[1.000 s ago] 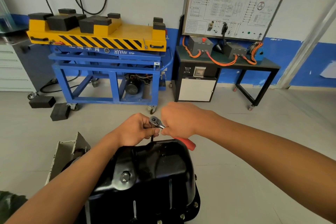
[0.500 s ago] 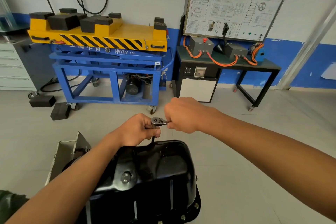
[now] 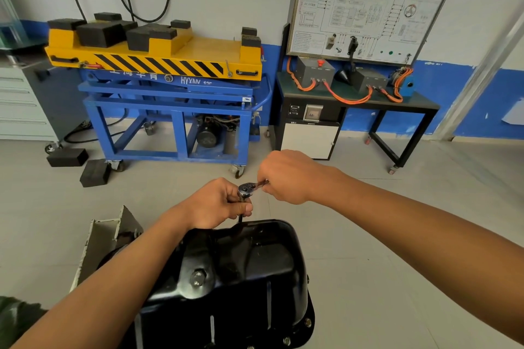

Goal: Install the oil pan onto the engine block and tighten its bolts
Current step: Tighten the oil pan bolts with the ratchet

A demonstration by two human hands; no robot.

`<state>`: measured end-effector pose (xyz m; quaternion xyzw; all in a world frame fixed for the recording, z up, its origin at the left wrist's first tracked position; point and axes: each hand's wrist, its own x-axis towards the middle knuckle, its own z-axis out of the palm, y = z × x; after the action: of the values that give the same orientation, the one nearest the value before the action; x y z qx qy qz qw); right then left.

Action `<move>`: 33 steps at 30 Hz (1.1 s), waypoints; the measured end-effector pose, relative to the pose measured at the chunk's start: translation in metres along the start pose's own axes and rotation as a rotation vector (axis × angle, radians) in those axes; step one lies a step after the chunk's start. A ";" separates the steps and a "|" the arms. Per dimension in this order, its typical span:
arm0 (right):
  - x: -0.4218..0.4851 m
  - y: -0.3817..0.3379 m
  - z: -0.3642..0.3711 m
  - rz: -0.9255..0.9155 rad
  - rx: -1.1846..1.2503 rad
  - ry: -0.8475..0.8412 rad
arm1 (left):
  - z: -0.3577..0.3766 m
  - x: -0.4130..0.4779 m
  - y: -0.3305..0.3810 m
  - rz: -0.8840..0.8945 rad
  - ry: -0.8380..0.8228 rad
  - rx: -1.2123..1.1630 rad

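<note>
The black oil pan (image 3: 255, 272) sits upside down on the engine block, with a drain plug (image 3: 197, 278) on its near face and flange bolts (image 3: 308, 322) along its right edge. A ratchet (image 3: 246, 189) stands on a thin extension (image 3: 240, 218) that reaches down to the pan's far edge. My left hand (image 3: 218, 204) grips the extension just below the ratchet head. My right hand (image 3: 286, 176) holds the ratchet handle, which is hidden inside the fist. The bolt under the extension is hidden.
A grey metal bracket (image 3: 110, 235) stands to the left of the pan. Beyond are a blue and yellow lift cart (image 3: 170, 79), black rubber blocks (image 3: 95, 172) on the floor, and a training bench (image 3: 354, 99) with orange cables. Grey floor (image 3: 397, 235) lies to the right.
My right hand has swung the ratchet handle away from me and upward; the red grip that showed a second ago is now hidden. My left hand has stayed on the extension.
</note>
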<state>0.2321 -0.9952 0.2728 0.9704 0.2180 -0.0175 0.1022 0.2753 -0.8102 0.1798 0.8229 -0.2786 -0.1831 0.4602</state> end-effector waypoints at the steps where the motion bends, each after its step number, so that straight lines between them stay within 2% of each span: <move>1: 0.000 0.000 0.000 -0.006 0.002 0.000 | 0.000 0.000 0.000 0.001 -0.001 -0.004; 11: 0.003 -0.002 0.000 -0.037 0.097 -0.012 | -0.001 0.001 -0.001 0.003 -0.011 -0.036; 21: 0.007 -0.004 0.006 -0.091 0.037 0.012 | -0.002 0.002 -0.005 0.020 -0.028 -0.028; 33: -0.003 0.009 -0.005 -0.067 0.087 -0.049 | 0.003 0.002 -0.002 -0.011 0.063 0.013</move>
<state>0.2332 -1.0040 0.2793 0.9653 0.2470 -0.0539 0.0648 0.2753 -0.8124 0.1762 0.8326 -0.2609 -0.1578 0.4624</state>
